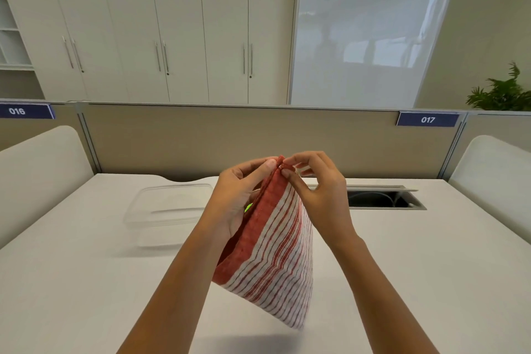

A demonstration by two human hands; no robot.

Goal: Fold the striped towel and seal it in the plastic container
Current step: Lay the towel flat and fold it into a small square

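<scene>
The red-and-white striped towel (275, 253) hangs folded in the air above the white table (402, 267), its red border edge on the left side. My left hand (241, 192) pinches the towel's top corner from the left. My right hand (316, 184) pinches the same top corner from the right, fingertips touching the fabric. The clear plastic container (169, 204) rests on the table to the left of my hands, lying flat and apart from the towel; whether its lid is on it I cannot tell. A small green thing shows behind the towel near my left palm.
A rectangular cable opening (382, 198) is cut into the table at the back right. A beige partition (230, 138) runs along the table's far edge. White chair backs (40, 167) stand at both sides, and cabinets line the wall beyond.
</scene>
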